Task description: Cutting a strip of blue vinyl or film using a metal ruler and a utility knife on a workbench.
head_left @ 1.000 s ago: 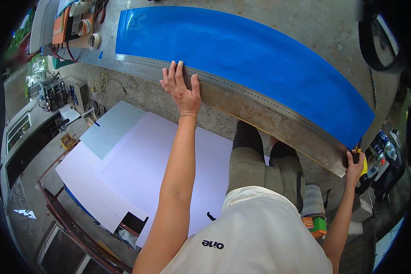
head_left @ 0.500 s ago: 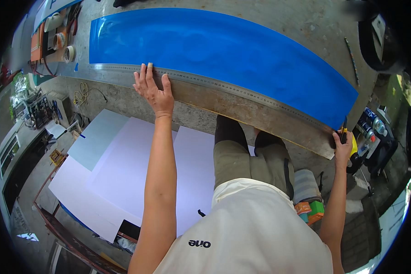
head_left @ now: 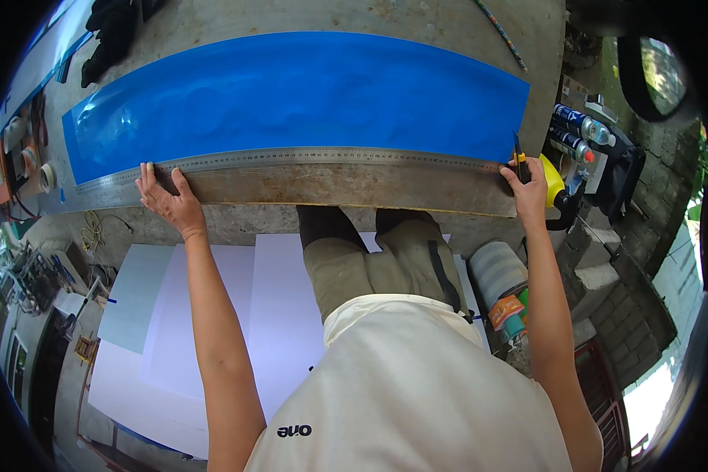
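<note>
A long blue sheet (head_left: 307, 94) lies flat on a metal-topped table, its near edge running along a long steel ruler (head_left: 354, 157). My left hand (head_left: 173, 203) rests on the ruler's left part, fingers spread and fingertips by the sheet's edge; it grips nothing. At the ruler's right end, my right hand (head_left: 531, 189) is closed around a utility knife (head_left: 520, 160) with a black and yellow body. The knife's dark blade points away from me, over the blue sheet's lower right corner. My right thumb is close to the ruler's end.
A patterned pencil-like stick (head_left: 502, 35) and a black cloth (head_left: 110, 39) lie beyond the sheet. Rolls of tape (head_left: 47, 177) sit at the left. Spray cans (head_left: 570, 122) and a yellow bottle (head_left: 552, 179) stand right of the table. Large white sheets (head_left: 212, 295) spread out behind my legs.
The whole view has turned and shifted, so the table, sheet and ruler now appear more level and further left. Both hands keep about the same places along the ruler; the knife stays in my right hand.
</note>
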`<state>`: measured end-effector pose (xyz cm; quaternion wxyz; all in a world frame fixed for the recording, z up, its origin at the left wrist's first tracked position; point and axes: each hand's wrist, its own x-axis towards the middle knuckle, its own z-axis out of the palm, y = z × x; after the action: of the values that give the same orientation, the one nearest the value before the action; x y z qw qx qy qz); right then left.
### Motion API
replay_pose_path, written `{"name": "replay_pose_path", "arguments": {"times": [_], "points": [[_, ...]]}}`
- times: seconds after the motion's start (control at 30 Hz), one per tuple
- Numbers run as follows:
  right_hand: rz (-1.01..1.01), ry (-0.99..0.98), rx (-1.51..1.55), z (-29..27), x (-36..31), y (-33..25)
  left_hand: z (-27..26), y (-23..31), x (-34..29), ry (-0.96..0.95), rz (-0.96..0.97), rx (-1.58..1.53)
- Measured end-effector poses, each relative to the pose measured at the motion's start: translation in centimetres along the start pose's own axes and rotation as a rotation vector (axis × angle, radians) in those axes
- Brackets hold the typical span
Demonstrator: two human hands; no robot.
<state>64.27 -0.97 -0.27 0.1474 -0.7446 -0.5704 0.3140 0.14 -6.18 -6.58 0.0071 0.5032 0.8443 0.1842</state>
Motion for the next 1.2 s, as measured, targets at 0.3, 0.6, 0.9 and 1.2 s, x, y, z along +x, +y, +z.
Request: {"name": "replay_pose_path", "arguments": {"times": [0.3,0.6,0.9,1.2], "points": [[0.016,-0.054,0.032,-0.3,0.1,0.4,-0.1,-0.1,0.2,-0.009,-0.007,0.003],[-0.061,-0.06,0.052,-0.3,0.1,0.5,-0.3,0.3,0.2,-0.004,-0.015,0.013],[-0.033,-0.061,0.029,-0.3,0.0,0.1,-0.1,-0.2,0.1,-0.001,-0.007,-0.009],[-0.048,-0.079,0.048,0.3,0.3,0.9,-0.9,-0.2,0.3,0.009,0.024,-0.003]]}}
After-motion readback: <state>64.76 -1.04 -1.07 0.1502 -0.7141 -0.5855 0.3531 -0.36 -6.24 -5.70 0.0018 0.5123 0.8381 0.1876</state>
